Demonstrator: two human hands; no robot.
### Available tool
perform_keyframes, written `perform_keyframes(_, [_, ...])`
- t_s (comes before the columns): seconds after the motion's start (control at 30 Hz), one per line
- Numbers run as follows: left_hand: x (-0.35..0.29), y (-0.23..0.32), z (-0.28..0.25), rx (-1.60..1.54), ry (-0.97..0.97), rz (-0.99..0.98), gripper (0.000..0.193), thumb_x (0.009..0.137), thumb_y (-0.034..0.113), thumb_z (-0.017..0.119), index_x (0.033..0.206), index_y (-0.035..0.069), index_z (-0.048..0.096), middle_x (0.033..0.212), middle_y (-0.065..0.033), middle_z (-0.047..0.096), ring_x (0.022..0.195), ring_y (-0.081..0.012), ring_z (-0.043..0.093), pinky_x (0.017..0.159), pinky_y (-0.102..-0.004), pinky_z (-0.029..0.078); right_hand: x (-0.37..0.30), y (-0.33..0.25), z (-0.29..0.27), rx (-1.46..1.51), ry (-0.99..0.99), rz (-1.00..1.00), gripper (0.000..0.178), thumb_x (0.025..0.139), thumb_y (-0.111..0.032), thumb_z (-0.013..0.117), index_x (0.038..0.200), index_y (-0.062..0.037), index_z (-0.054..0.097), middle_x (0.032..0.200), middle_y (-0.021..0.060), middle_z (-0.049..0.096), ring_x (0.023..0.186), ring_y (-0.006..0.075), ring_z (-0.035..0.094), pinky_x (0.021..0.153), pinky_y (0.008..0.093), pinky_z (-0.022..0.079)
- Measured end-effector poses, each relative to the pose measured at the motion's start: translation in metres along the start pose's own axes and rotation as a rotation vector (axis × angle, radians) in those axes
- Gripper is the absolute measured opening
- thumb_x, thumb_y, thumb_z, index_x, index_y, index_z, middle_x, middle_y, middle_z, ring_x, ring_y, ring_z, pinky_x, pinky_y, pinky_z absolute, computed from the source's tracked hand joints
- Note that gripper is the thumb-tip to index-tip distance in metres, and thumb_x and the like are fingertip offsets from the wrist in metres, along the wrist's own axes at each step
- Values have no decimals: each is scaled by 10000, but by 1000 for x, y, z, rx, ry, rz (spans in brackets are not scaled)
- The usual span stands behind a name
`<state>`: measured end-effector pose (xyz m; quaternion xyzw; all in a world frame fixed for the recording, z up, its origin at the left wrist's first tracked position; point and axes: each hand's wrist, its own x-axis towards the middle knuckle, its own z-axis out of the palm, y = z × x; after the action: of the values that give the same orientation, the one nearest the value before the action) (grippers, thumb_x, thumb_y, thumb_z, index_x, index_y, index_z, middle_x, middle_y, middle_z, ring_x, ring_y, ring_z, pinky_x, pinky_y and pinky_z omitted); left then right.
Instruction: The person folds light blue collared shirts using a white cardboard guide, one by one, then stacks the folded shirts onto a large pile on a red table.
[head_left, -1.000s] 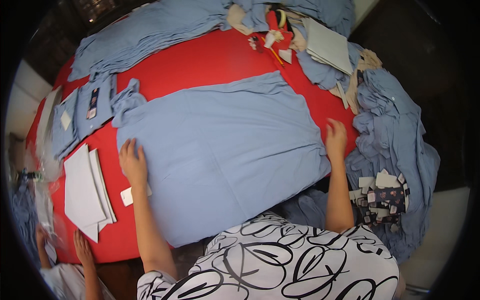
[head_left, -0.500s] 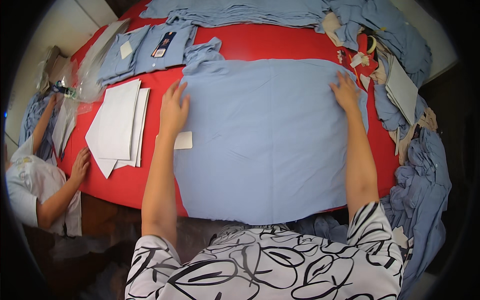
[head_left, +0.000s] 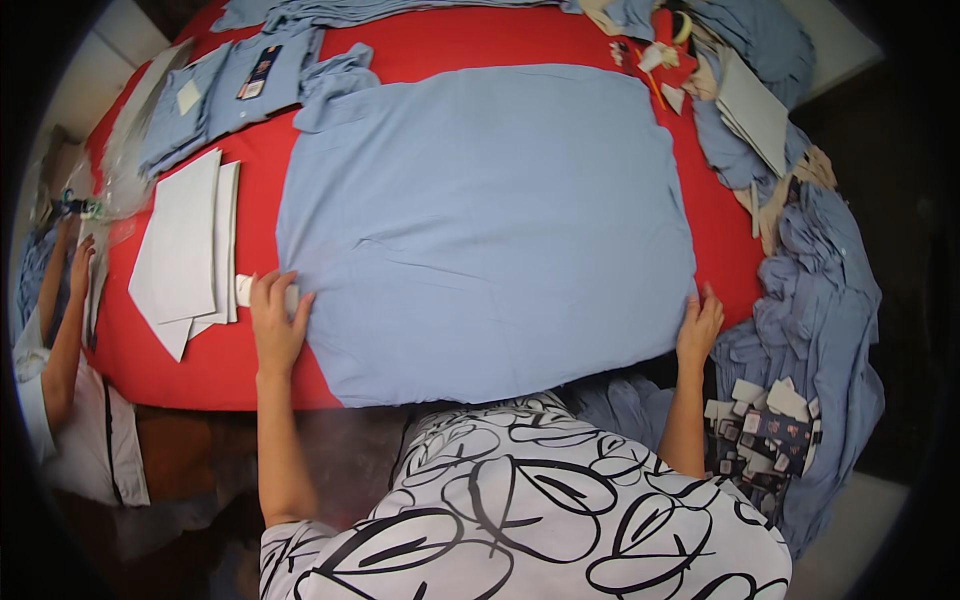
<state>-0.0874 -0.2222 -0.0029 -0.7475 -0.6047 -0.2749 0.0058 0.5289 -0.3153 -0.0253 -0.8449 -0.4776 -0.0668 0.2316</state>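
A light blue shirt [head_left: 490, 220] lies spread over a red-covered table, with faint creases across it and its near edge at the table's front. My left hand [head_left: 278, 325] rests at the shirt's left side, thumb apart from the fingers. A small white card [head_left: 245, 290] is partly hidden under those fingers. At the lower right edge of the shirt is my right hand [head_left: 700, 325], its fingers loosely bent and apart, touching the cloth's border. A bunched blue sleeve [head_left: 340, 75] sticks out at the far left corner.
White paper sheets [head_left: 180, 245] lie on the red tablecloth [head_left: 270, 375] at the left. Folded blue shirts [head_left: 225, 95] with tags lie beyond. At the right are white boards [head_left: 752, 110], blue garments [head_left: 815, 270] and a pile of tags [head_left: 765, 430]. A co-worker's arm [head_left: 62, 350] is far left.
Both my hands have come from the shirt's far part down along its sides toward me. The view has shifted, and the co-worker's hand has left the table's edge near the papers.
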Motion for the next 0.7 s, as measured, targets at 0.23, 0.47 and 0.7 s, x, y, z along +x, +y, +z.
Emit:
perform_keyframes(0.23, [-21, -2, -27, 103, -45, 19, 151, 839, 17, 692, 951, 16, 591, 1265, -176, 521, 1219, -388, 509, 1045, -481, 425, -5, 11, -43, -129, -420, 170, 409, 810, -357, 755, 949, 1, 614, 983, 202, 607, 974, 375, 564, 855, 448, 447])
perform_keyframes(0.47, [-57, -6, -55, 319, 96, -341, 159, 902, -13, 593, 1058, -3, 624, 1426, -203, 424, 1328, -386, 432, 1055, -465, 407, 44, 12, -49, -339, -245, -82, 393, 782, -186, 763, 1118, -73, 595, 1029, 158, 643, 959, 365, 625, 830, 425, 492])
perform_keyframes(0.7, [-67, 114, 1, 20, -68, -198, 251, 885, 61, 655, 1134, 29, 645, 1372, -163, 490, 1270, -354, 465, 1043, -444, 398, 33, -13, -27, 292, -34, 93, 238, 958, -242, 599, 1038, -18, 618, 951, 116, 606, 822, 242, 568, 735, 336, 452])
